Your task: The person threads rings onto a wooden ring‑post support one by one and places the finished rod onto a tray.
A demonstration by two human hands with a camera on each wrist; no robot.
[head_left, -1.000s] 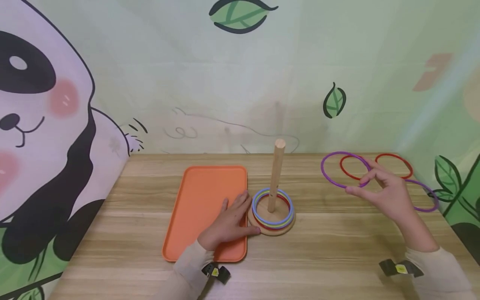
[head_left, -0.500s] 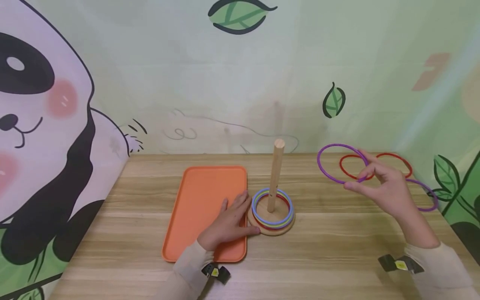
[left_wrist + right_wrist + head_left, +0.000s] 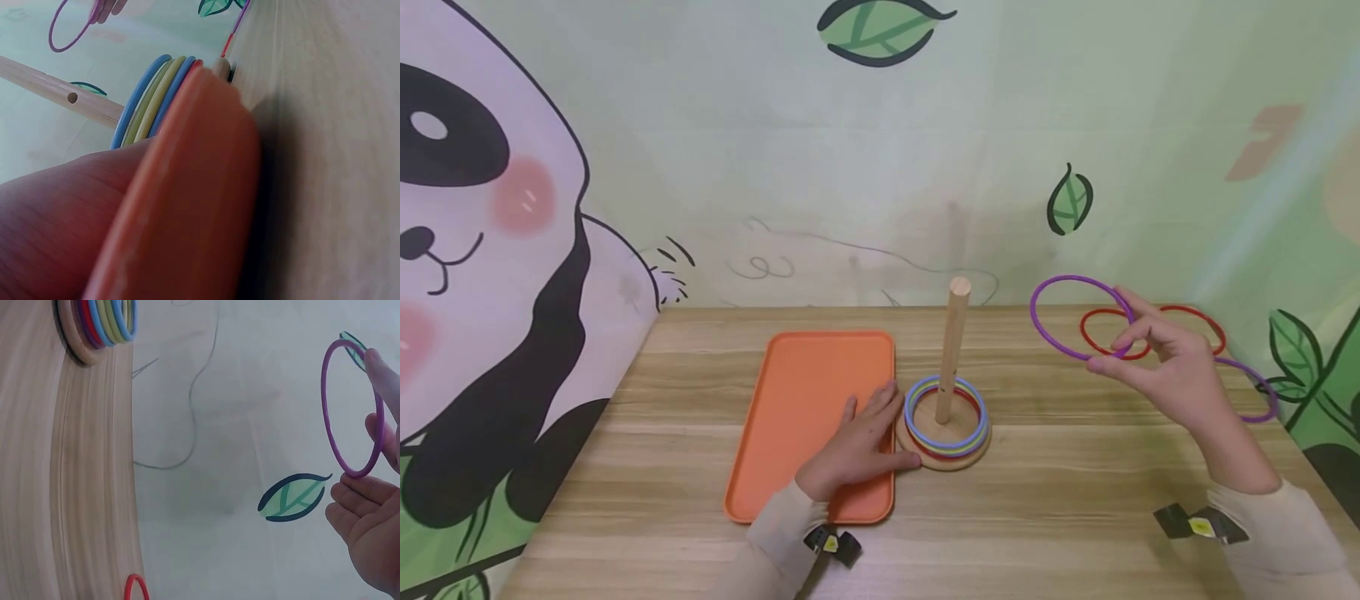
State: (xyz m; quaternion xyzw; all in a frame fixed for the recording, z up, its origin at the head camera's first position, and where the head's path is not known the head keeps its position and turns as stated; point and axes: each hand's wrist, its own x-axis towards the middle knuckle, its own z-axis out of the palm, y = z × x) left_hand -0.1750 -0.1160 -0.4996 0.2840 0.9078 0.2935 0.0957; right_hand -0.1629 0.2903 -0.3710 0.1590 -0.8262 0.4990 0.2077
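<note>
My right hand [image 3: 1180, 379] pinches a thin purple ring [image 3: 1071, 277] between thumb and fingers, held tilted in the air right of the wooden peg [image 3: 952, 354]. In the right wrist view the other fingers spread beside that ring. Several coloured rings, with a blue ring [image 3: 946, 445] on top, lie stacked round the peg on its round wooden base [image 3: 946, 463]. Across the right edge of the orange tray [image 3: 797, 400] my left hand [image 3: 857, 454] rests with fingers extended, thumb tip at the base. In the left wrist view the tray's rim hides part of the stack.
Two red rings lie at the back right: one red ring [image 3: 1083, 333] behind the held ring, another red ring [image 3: 1222, 333] partly behind my right hand. A second purple ring [image 3: 1274, 404] lies near the table's right edge. A patterned wall cloth [image 3: 865, 167] rises behind the table.
My right hand has raised the purple ring a little and moved it slightly left, further above the table. The left hand, tray and peg stay put.
</note>
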